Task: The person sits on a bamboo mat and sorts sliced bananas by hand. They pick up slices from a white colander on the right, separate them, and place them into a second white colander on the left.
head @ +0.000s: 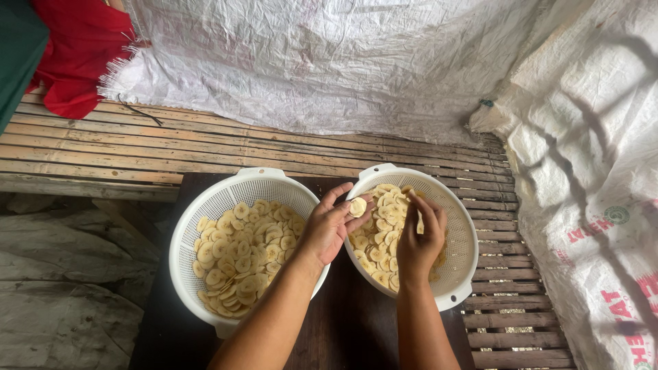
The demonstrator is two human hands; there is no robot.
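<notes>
Upper left of frame: red cloth (81,58) hung over a slatted bamboo platform (103,147), white woven sheeting (329,62) behind it. Lower centre: a dark counter (346,322) carried two white colanders.

Left colander (205,205) sat centre-left, its bottom well covered with pale yellow banana slices (240,257), piled thickest at its lower side. Left hand (327,229) sat over the gap between the two rims, fingers (343,199) loosely curled, pinching a single round slice (357,206) between thumb and fingertips.

Right colander (460,236) sat centre-right, touching or just beside the left one. It held a smaller heap of sliced pieces (380,233), with bare mesh showing on its right wall. Right hand (419,240) was inside it, fingers closed on something thin and pale; couldn't tell if it was one slice or several.

Judging by the loads: the left colander was the fuller, the right still had plenty in it, so the sorting looked roughly past halfway, with a good share left.

Right edge of frame: printed white sacks (589,205).
</notes>
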